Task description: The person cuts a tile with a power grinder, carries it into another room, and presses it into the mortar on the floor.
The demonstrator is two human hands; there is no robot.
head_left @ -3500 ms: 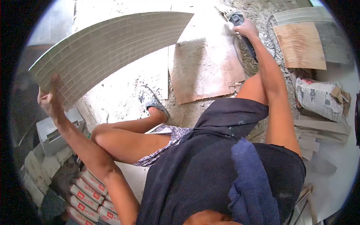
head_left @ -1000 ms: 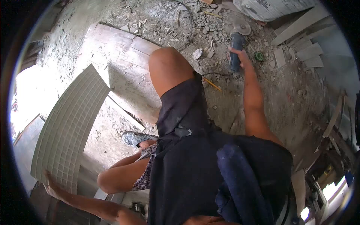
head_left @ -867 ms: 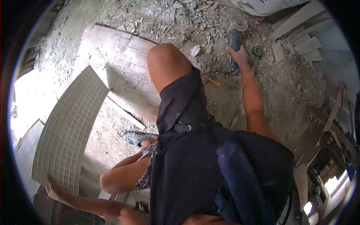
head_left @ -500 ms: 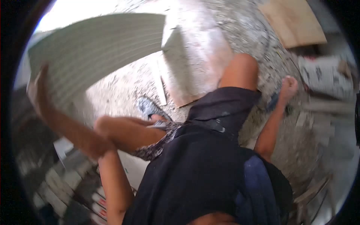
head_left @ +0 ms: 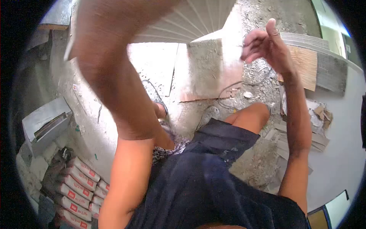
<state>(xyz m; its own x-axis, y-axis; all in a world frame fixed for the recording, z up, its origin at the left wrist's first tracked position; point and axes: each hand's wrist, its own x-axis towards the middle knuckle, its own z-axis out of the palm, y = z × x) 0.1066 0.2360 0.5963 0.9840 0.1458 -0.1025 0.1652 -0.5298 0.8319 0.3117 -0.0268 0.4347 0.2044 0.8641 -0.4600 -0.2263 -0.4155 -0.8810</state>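
Right hand (head_left: 267, 45) lifted off grinder, now empty, fingers loose; tile (head_left: 190, 21) swung overhead, left hand's grip hidden, cannot tell.

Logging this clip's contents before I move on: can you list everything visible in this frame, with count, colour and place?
Ribbed tile: one, pale grey-white, top centre, above the raised left forearm.
Board: one, reddish and dusty, flat on the rubble floor, centre.
Plywood sheet: one, light brown, upper right.
Cable: one, dark, looped on the floor by the board.
Bags: a stack, white with red marks, lower left; exact count unclear.
Grey box: one, left edge.
Tile offcuts: several, grey, right of the knee.
Sandal: one, on the foot, centre.
Left hand: out of frame; only the forearm shows.
Right hand: raised, empty, fingers loosely curled, upper right.
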